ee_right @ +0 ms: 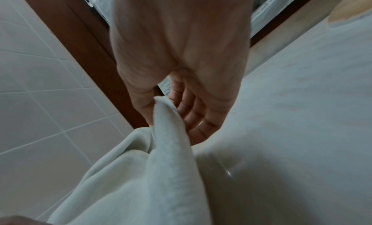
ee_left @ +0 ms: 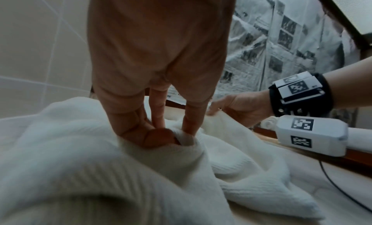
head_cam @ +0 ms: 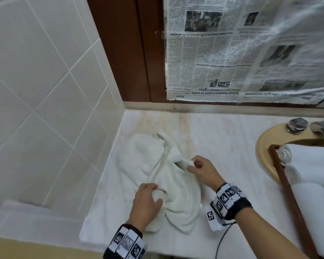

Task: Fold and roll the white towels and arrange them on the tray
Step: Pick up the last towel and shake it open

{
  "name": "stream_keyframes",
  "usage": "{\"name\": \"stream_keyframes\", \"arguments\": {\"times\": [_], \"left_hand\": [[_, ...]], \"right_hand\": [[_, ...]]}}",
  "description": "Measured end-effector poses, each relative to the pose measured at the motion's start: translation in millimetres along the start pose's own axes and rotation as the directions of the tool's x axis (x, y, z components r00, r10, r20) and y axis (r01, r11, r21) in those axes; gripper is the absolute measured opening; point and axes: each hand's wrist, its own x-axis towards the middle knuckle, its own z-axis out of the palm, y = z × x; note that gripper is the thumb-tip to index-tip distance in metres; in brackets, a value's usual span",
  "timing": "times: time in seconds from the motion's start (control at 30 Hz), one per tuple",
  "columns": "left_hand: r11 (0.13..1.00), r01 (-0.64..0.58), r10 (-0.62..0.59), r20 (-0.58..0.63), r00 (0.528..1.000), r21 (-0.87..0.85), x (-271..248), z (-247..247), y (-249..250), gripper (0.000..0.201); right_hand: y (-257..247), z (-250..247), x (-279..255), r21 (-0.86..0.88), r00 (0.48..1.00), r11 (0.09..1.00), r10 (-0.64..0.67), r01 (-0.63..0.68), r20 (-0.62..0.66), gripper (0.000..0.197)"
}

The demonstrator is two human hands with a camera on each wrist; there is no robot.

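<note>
The white towel (head_cam: 157,176) lies crumpled on the marble counter (head_cam: 223,131), lower centre of the head view; it looks soft, limp and light, best taken by its corners. The left hand (head_cam: 146,200) pinches a bunched fold; the right hand (head_cam: 200,171) pinches a corner between thumb and fingers. At right, rolled towels (head_cam: 307,165) sit on the wooden tray (head_cam: 288,186).

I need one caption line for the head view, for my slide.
Both hands, left hand and right hand, pinch a crumpled white towel on the marble counter.
</note>
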Motion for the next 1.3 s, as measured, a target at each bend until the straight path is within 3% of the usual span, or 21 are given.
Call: {"name": "stream_keyframes", "arguments": {"times": [0.1,0.23,0.33,0.4,0.47,0.5,0.6,0.77,0.83,0.93,1.03,1.13,1.2,1.3], "left_hand": [[0.998,0.037,-0.044,0.174,0.984,0.045,-32.9,14.9,21.2,0.052],[0.994,0.054,-0.088,0.384,0.919,0.097,-65.3,23.9,53.0,0.042],[0.997,-0.030,0.009,0.284,0.959,0.072,-68.4,22.5,79.1,0.027],[0.986,-0.162,0.160,0.052,0.986,0.033,-50.4,18.9,95.1,0.020],[0.954,-0.289,0.297,-0.122,0.947,0.081,-20.1,18.8,107.4,0.027],[0.940,-0.309,0.328,-0.137,0.935,0.145,-3.1,18.5,112.8,0.032],[0.922,-0.248,0.274,-0.052,0.960,0.296,49.9,20.3,111.9,0.049],[0.884,-0.252,0.196,0.175,0.965,0.394,100.2,26.4,83.7,0.065],[0.833,-0.250,0.168,0.205,0.964,0.494,101.2,30.7,77.9,0.058],[0.822,-0.192,0.134,0.145,0.980,0.536,89.8,35.4,67.9,0.034],[0.866,-0.130,0.096,0.094,0.991,0.482,71.2,33.2,54.0,0.022],[0.942,-0.119,0.080,0.135,0.988,0.313,48.0,18.2,42.2,0.018],[0.972,-0.137,0.100,0.194,0.976,0.189,29.8,-3.0,41.6,0.010],[0.988,-0.154,0.145,0.223,0.964,0.025,3.0,-45.0,46.8,0.006]], "right_hand": [[9.5,-13.2,-41.4,-0.054,0.998,0.997,-0.060,0.061,0.019,0.016],[19.1,-29.6,-84.8,-0.059,0.997,0.995,-0.080,0.081,0.015,0.016],[24.4,-41.0,-106.1,-0.054,0.999,0.997,-0.050,0.050,0.011,0.011],[26.6,-47.4,-115.0,-0.080,0.998,0.995,-0.061,0.062,0.015,0.027],[30.1,-52.5,-121.3,-0.127,0.997,0.989,-0.074,0.078,0.031,0.041],[30.5,-54.1,-123.8,-0.147,0.996,0.986,-0.081,0.085,0.034,0.039],[30.3,-57.6,-130.4,-0.175,0.995,0.981,-0.077,0.086,0.056,0.026],[60.3,-62.3,-137.3,-0.332,0.989,0.943,0.033,0.016,0.141,0.045],[75.0,-65.6,-143.3,-0.444,0.985,0.896,0.077,-0.002,0.152,0.046],[90.5,-72.6,-156.5,-0.587,0.978,0.808,0.154,-0.044,0.138,0.032],[96.8,-77.1,-170.4,-0.617,0.984,0.782,0.161,-0.084,0.071,0.008],[95.6,-80.8,-180.9,-0.497,0.995,0.863,0.102,-0.085,0.008,0.026],[81.7,-79.2,-188.9,-0.391,0.999,0.919,0.039,-0.046,-0.026,0.026],[52.7,-79.8,-196.9,-0.379,0.993,0.925,-0.040,-0.006,-0.112,0.039]]}}
